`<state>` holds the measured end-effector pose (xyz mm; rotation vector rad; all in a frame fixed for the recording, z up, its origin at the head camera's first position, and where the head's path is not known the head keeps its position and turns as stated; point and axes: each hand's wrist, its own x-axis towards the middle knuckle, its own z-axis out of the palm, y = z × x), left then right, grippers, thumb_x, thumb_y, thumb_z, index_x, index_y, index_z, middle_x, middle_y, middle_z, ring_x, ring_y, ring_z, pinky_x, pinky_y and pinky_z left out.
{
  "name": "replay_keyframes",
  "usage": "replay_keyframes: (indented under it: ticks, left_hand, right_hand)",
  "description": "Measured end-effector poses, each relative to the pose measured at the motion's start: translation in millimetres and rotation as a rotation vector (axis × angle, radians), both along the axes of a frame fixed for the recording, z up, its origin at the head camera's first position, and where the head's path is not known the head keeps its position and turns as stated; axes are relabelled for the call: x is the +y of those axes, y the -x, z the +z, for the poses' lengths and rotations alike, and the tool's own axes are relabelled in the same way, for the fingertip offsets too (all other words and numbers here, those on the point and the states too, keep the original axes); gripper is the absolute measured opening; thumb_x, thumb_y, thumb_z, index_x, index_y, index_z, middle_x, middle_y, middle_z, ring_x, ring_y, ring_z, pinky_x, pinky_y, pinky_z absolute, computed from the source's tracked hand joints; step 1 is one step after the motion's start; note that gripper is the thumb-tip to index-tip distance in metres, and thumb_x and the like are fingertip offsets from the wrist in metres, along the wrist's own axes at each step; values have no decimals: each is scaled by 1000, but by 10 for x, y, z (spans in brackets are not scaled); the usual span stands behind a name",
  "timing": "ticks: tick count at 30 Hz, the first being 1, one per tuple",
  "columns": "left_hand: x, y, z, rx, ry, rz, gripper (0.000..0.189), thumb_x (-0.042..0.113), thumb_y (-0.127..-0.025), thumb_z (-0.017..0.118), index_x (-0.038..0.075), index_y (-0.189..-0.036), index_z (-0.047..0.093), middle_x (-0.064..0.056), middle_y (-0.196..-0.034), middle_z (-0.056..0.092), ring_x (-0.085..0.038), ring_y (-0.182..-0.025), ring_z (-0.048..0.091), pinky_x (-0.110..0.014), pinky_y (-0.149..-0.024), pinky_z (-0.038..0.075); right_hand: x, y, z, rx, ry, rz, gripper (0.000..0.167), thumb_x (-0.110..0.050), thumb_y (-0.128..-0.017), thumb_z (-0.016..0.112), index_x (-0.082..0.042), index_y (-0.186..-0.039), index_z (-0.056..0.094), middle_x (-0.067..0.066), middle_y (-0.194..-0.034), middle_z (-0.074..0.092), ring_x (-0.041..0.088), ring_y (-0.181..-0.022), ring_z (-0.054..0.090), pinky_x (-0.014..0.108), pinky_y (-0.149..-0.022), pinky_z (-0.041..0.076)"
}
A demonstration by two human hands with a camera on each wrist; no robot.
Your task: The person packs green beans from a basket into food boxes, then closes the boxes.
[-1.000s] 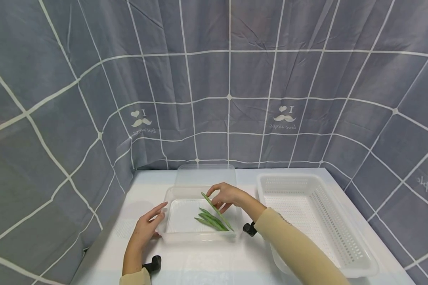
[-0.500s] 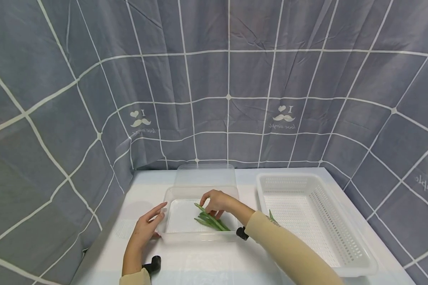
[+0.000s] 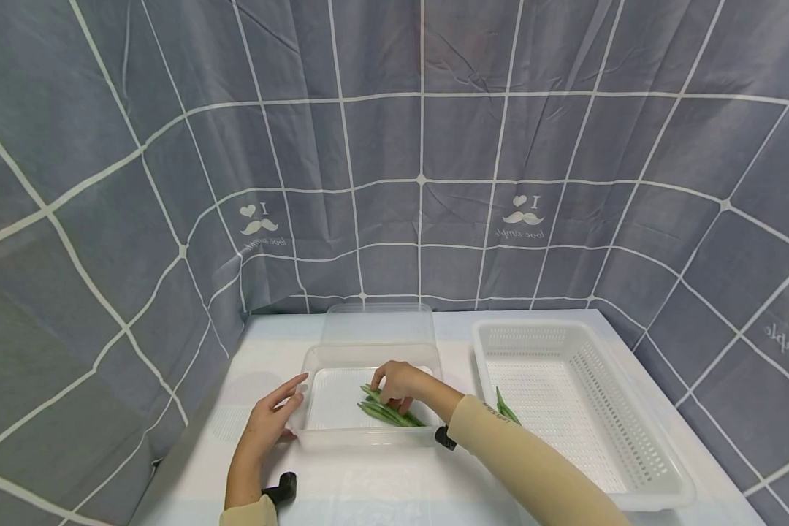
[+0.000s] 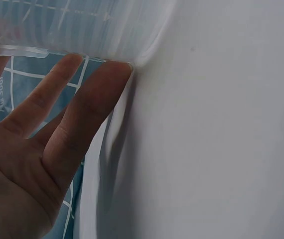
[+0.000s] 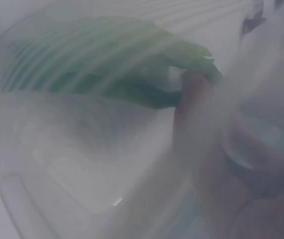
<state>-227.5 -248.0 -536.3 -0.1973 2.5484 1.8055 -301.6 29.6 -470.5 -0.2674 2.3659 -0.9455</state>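
Observation:
Several green beans (image 3: pixel 384 414) lie together in a clear plastic container (image 3: pixel 332 437), toward its right side. My right hand (image 3: pixel 399 383) reaches down into the container, fingers bent, thumb and fingertips pinching a bean at the top of the bunch. Through the hazy plastic in the right wrist view, a fingertip meets the ends of the beans (image 5: pixel 97 59). My left hand (image 3: pixel 269 418) rests against the container's left wall with its fingers spread and nearly straight; in the left wrist view the fingertips (image 4: pixel 117 72) touch the container's edge.
A white perforated basket (image 3: pixel 631 380) stands to the right, with more green beans (image 3: pixel 506 409) at its left side, partly hidden by my right sleeve (image 3: pixel 513 453). A clear lid (image 3: pixel 378 325) lies behind the container. A grey checked curtain (image 3: pixel 381 146) surrounds the white table (image 3: pixel 276 332).
My right hand has lowered the bean from above the bunch onto the others, moving slightly left. Beans in the basket have come into sight beside the sleeve. The left hand stays put.

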Motion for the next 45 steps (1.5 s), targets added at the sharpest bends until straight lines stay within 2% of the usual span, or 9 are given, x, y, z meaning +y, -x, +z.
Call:
replay_keyframes:
  ticks: [7,17,20,24,29,34,38,45]
  left_hand:
    - [7,-5,11,-5,13,-1,47,29,-107,63,23,-154,59,-30,-162,45,-41,-130,63,-33,-59,59]
    - [4,-10,8,-14,8,4,47,28,-107,63,23,-154,59,-29,-163,44,-41,-129,63,-33,-59,58]
    - [7,-12,9,-15,13,2,47,27,-107,63,23,-154,58,-30,-163,44,-40,-128,63,-33,-59,58]
    - [9,-18,14,-20,8,4,47,26,-107,63,22,-154,58,-29,-163,44,-41,-130,62,-33,-58,58]
    - [23,-12,17,-21,5,0,48,27,-107,63,22,-155,57,-29,-163,44,-41,-131,62,-33,-58,58]
    - [34,-10,17,-28,5,2,49,28,-107,63,22,-156,56,-30,-163,43,-42,-130,62,-33,-58,58]
    - [35,0,8,-30,4,4,50,28,-107,63,22,-156,56,-30,-164,43,-41,-131,62,-32,-58,58]
    - [27,12,-3,-36,13,5,50,30,-108,62,24,-157,55,-30,-164,42,-41,-132,61,-32,-59,58]
  right_hand:
    - [-7,14,-50,0,-14,-20,26,11,-86,69,-10,-102,74,10,-77,63,19,-69,61,35,-57,62]
    - [53,4,-31,-10,25,-22,28,11,-85,70,-6,-106,75,12,-74,68,19,-65,64,35,-60,63]
    - [126,-4,33,-19,81,-20,30,9,-86,71,-2,-113,74,11,-72,69,18,-64,64,34,-60,63]
    - [246,-1,177,-89,228,-8,31,3,-91,71,-1,-122,71,9,-73,68,16,-65,65,32,-62,63]
    - [421,20,403,-152,370,-4,30,-5,-94,73,-8,-124,71,14,-91,76,20,-78,74,34,-70,66]
    - [665,40,581,-154,413,-6,35,-13,-96,73,-10,-130,69,17,-107,79,26,-94,78,37,-80,66]
    - [906,53,654,-150,433,-44,37,-16,-98,72,-9,-134,68,18,-113,78,23,-96,78,38,-83,66]
    - [1387,31,703,-130,454,-111,41,-17,-100,71,-5,-138,63,13,-109,77,20,-95,77,39,-86,65]
